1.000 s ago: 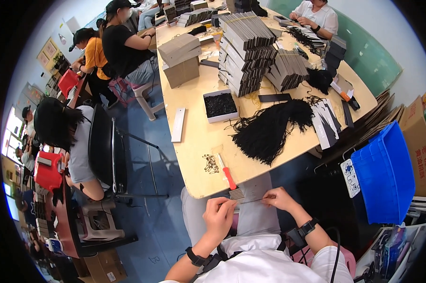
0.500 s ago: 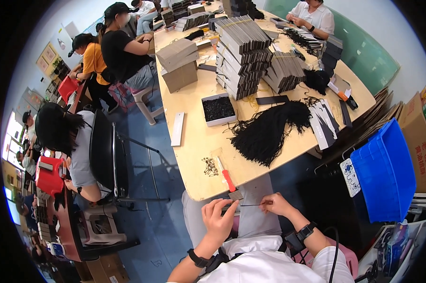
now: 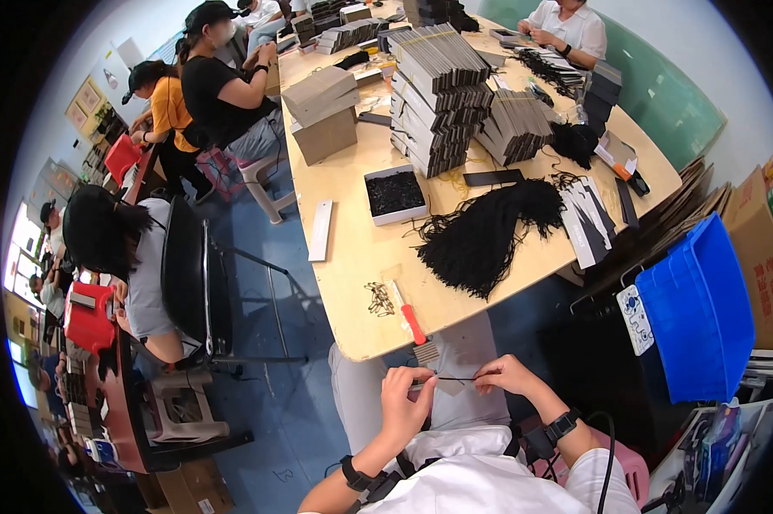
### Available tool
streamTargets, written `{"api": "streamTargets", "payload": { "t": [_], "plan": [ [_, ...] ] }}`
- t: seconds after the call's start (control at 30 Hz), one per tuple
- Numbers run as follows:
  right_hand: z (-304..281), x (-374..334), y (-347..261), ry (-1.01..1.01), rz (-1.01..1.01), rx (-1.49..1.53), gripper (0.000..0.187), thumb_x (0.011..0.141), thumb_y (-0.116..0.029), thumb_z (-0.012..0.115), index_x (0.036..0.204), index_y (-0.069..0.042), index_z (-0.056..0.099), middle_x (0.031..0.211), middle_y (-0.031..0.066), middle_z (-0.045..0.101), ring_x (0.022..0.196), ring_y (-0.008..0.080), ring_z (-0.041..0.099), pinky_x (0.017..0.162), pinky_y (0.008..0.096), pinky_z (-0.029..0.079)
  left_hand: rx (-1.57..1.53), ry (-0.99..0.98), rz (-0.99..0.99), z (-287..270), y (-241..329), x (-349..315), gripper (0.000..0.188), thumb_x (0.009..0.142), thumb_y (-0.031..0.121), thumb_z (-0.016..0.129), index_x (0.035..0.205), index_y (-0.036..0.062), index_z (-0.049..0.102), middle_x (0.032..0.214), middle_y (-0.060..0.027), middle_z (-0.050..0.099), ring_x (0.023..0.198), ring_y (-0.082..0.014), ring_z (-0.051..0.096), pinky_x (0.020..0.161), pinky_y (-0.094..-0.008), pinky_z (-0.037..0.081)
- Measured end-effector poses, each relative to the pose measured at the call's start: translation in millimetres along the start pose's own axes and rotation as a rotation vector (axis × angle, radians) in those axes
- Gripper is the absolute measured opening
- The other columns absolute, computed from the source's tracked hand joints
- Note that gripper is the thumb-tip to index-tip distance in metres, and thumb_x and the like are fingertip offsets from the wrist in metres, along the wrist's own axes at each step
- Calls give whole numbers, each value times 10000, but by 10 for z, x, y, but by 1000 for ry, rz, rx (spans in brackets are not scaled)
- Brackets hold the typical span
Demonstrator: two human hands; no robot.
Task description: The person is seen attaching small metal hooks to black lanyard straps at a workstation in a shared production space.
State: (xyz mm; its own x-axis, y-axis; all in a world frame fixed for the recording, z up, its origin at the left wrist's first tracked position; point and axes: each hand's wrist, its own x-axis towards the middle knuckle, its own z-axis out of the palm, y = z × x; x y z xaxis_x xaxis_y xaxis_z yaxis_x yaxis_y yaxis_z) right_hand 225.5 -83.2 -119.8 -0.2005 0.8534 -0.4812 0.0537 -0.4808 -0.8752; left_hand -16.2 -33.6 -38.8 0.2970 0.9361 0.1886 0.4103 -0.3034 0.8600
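Black cord (image 3: 457, 379), pinched between both hands (image 3: 406, 401) (image 3: 506, 374), sits slightly farther from the table (image 3: 343, 295) than before.

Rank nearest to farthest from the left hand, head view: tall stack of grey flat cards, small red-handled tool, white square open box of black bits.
From the left hand:
1. Red-handled tool: near table edge, just ahead.
2. White box: farther up the table.
3. Grey card stack: beyond the box, slightly right.
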Motion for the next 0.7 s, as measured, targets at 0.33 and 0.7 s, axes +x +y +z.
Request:
{"api": "streamTargets", "payload": {
  "t": [0.33,0.7],
  "plan": [
    [22,-178,-234,16,-76,44,128,864,-21,614,934,50,694,784,101,699,689,150,675,633,266,539,-431,-130,-367,22,-126,-7,126,797,103,722,827,23,629,853,-22,619,865,-131,572,746,-286,440],
    [444,-458,-1281,233,-726,-499,135,839,-53,647,967,-19,674,787,102,687,674,222,680,598,292,531,-816,-276,-342,-258,204,77,79,872,29,647,919,35,584,1067,-90,620,957,-119,568,838,-265,441]
  ]
}}
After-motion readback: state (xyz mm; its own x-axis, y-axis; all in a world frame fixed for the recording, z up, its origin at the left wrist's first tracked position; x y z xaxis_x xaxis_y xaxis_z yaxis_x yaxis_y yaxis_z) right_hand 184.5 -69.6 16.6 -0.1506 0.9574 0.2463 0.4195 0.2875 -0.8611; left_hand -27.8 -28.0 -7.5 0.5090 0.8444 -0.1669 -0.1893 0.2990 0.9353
